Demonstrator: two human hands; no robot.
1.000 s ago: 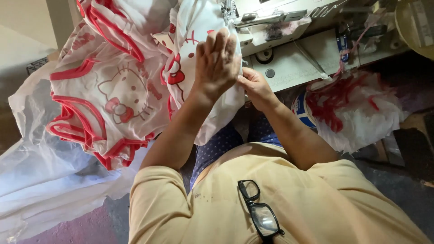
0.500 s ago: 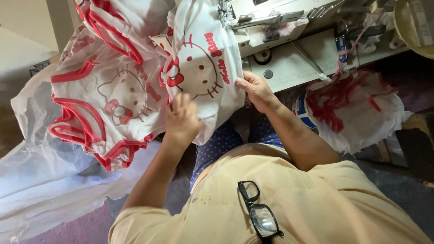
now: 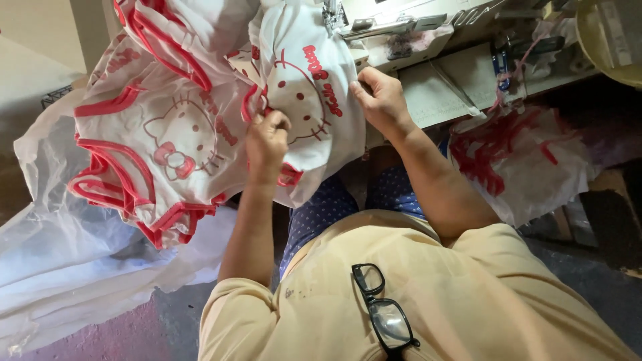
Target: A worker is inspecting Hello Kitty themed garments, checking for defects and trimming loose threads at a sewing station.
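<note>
A white garment piece [image 3: 304, 93] with a red cartoon cat print hangs from the sewing machine [image 3: 381, 27] down over my lap. My left hand [image 3: 266, 144] is closed on the red-trimmed edge of this cloth at its left side. My right hand [image 3: 378, 100] pinches the cloth's right edge just below the machine's needle area. A pile of similar white garments with red trim [image 3: 160, 134] lies to the left, touching the piece I hold.
The white sewing table [image 3: 448, 87] runs to the right. A clear plastic bag of red and white fabric [image 3: 521, 160] sits below it at the right. White plastic sheeting [image 3: 73, 267] covers the floor at left. Black glasses [image 3: 381, 311] hang on my shirt.
My left hand dropped from flat against the upper cloth to gripping its lower left edge. The printed cat face is now uncovered. My right hand stayed on the right edge.
</note>
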